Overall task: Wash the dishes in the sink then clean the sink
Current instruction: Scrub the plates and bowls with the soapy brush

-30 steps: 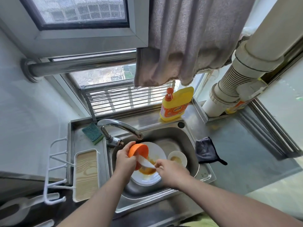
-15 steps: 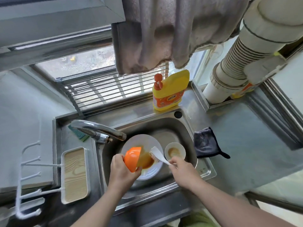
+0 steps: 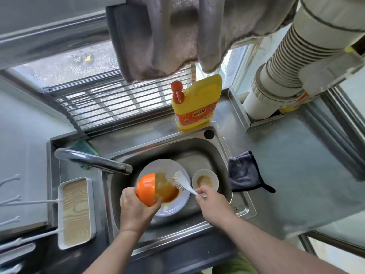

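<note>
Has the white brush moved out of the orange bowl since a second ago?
Yes. The brush was inside the orange bowl; now it is clear of it, nearer the small bowl.

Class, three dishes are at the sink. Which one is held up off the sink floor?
The orange bowl: the left hand holds it tilted above the white plate. The plate and the small white bowl both rest in the sink.

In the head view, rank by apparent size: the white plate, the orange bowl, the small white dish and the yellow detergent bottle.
Largest to smallest as they look:
1. white plate, partly covered
2. yellow detergent bottle, close to the plate, so unsure
3. orange bowl, held nearer the camera, which flatters it
4. small white dish
</note>
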The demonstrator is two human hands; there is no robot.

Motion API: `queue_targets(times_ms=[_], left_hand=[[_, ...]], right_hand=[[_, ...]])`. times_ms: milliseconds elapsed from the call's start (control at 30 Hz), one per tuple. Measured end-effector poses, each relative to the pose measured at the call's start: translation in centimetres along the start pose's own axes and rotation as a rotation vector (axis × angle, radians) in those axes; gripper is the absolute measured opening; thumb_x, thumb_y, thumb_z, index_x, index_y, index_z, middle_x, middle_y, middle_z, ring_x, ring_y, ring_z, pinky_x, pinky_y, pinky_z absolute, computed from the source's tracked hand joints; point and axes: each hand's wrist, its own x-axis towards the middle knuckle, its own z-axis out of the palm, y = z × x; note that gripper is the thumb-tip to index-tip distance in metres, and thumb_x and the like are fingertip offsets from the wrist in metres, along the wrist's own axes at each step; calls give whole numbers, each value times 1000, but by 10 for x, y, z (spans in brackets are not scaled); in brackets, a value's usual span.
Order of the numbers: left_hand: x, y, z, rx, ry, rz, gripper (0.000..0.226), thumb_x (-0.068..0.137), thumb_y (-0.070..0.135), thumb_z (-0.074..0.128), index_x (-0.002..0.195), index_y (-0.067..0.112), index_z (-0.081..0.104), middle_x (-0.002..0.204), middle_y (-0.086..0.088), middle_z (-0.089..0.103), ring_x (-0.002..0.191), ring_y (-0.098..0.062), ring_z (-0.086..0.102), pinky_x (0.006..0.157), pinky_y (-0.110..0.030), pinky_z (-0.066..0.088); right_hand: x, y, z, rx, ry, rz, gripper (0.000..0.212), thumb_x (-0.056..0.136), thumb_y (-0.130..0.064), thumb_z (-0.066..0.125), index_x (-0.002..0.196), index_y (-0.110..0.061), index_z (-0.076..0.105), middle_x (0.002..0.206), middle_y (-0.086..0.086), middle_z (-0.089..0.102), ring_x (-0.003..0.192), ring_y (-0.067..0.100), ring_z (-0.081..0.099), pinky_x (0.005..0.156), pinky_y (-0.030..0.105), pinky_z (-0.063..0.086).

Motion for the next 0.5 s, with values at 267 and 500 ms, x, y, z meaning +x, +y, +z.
queue_targets(times_ms=[267,500], left_hand=[[-3,-9,-2,53,-80,86,69,59,46,98,94,20,46,94,1,45,87,-23,51,73,-39,50],[2,-7,-8,-90,-74,-153,58,72,45,92,100,20,48,99,0,52,86,-20,57,68,-34,46]], right_hand=[[-5,-2,4,45,-8,6,13,101,-42,50,108,-39,60,89,-5,70,80,15,64,75,34,51],[-11,-6,7,79,4,8,11,102,-40,52,109,-39,60,84,-7,67,73,12,61,67,30,47]])
